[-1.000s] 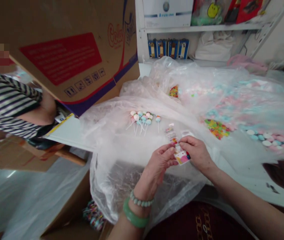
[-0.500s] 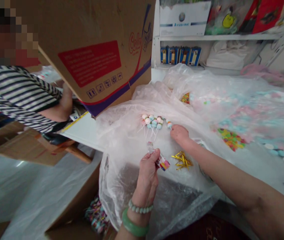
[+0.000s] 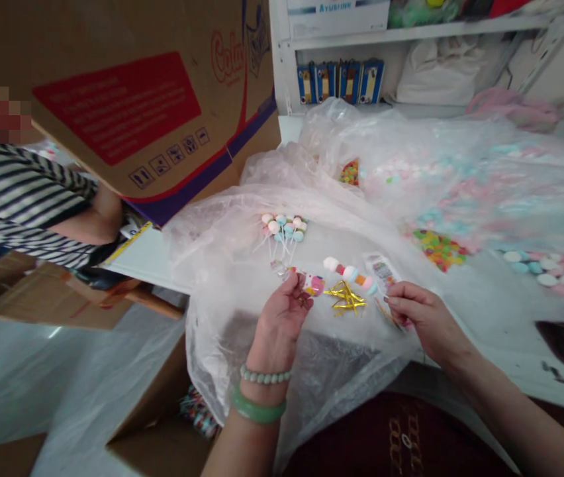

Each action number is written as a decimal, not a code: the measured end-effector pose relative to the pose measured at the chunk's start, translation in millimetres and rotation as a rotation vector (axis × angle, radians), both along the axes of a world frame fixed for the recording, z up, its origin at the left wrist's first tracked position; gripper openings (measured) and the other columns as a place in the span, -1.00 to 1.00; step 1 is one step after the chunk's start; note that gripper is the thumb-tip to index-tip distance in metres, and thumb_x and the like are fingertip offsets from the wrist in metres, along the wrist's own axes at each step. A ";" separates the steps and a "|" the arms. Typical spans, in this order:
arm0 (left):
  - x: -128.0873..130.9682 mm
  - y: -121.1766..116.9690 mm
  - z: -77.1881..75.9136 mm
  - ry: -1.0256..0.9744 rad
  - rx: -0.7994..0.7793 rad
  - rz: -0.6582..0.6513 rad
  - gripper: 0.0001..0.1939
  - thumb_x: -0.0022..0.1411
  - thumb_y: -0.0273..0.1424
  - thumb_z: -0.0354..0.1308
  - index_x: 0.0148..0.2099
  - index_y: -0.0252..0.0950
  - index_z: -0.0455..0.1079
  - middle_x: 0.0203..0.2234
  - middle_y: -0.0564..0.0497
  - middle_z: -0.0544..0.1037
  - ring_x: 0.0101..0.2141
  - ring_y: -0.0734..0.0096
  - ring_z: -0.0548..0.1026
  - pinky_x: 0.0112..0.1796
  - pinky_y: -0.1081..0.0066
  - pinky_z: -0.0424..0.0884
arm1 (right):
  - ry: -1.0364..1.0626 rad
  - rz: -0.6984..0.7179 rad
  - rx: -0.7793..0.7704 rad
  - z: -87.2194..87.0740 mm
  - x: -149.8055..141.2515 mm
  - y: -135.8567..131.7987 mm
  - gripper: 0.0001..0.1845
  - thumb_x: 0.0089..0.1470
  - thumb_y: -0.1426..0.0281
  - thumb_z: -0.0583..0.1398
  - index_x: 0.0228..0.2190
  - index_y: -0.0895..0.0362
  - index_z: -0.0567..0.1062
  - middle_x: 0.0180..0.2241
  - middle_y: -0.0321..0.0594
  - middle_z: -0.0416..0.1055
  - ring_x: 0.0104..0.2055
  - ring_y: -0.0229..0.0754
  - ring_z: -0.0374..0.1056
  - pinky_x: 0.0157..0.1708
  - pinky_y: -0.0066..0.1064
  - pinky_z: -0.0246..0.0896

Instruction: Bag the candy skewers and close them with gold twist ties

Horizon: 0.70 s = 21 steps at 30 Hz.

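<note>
My left hand [image 3: 281,318] is closed, pinching a small clear printed candy bag [image 3: 313,285]. My right hand [image 3: 418,315] is closed on the stick of a marshmallow skewer [image 3: 349,273], whose pink, white, blue and orange pieces point left toward the bag's end, apart from it. Gold twist ties [image 3: 346,301] lie between my hands, just below the skewer. Beside my right fingers are more printed bags [image 3: 380,266], partly covered by that hand. A bunch of similar marshmallow skewers [image 3: 284,226] rests farther back on the plastic sheet, sticks toward me.
A big cardboard box [image 3: 163,99] stands at the back left, beside a person in a striped shirt [image 3: 24,199]. Gummy candies [image 3: 439,249] and loose marshmallows [image 3: 550,268] lie right on the plastic sheeting [image 3: 222,265]. An open carton [image 3: 157,411] holds wrapped sweets below. Shelves [image 3: 411,30] are behind.
My right hand has drawn the skewer from beside the bunch toward me and to the right. My left hand still holds the bag, slightly turned. The view has shifted downward and right.
</note>
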<state>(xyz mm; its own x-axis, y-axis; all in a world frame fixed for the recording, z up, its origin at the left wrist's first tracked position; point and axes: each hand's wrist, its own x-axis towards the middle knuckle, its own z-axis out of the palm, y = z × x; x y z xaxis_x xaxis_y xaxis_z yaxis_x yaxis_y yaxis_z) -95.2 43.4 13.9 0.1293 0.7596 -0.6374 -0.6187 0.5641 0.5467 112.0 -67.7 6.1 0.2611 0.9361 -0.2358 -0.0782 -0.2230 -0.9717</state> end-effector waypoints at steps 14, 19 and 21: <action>29.1 -14.9 16.5 -0.146 -0.050 0.101 -0.83 0.30 -0.45 0.06 -0.37 -0.33 0.37 -0.52 0.02 0.54 -0.44 0.42 0.54 -0.21 0.26 0.50 | -0.469 0.012 0.200 8.2 0.3 -43.9 -0.82 0.11 0.33 0.09 -0.50 0.07 0.39 -0.57 -0.34 0.25 -0.49 -0.24 0.20 -0.49 -0.43 0.09; 32.2 -19.9 15.2 -0.140 0.051 0.106 -0.82 0.31 -0.45 0.04 -0.36 -0.34 0.39 -0.50 -0.01 0.54 -0.43 0.43 0.54 -0.21 0.31 0.50 | -0.759 -0.046 0.434 -1.7 1.4 -46.7 -0.85 0.16 0.41 0.07 -0.40 0.07 0.42 -0.45 -0.25 0.41 -0.39 -0.20 0.33 -0.37 -0.39 0.22; 33.4 -20.5 14.7 -0.128 0.067 0.143 -0.81 0.31 -0.46 0.03 -0.36 -0.34 0.39 -0.48 -0.01 0.55 -0.41 0.43 0.55 -0.23 0.34 0.50 | -0.882 -0.067 0.553 -5.1 0.6 -48.4 -0.87 0.16 0.47 0.08 -0.34 0.07 0.43 -0.41 -0.21 0.44 -0.34 -0.17 0.37 -0.31 -0.36 0.26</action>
<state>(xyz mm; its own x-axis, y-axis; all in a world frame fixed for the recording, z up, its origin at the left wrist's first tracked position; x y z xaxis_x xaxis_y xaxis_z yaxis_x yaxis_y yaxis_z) -61.8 22.9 28.6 0.0932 0.8164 -0.5700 -0.7568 0.4301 0.4922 112.6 -116.0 1.1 0.1875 0.8328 0.5209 0.7130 0.2493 -0.6553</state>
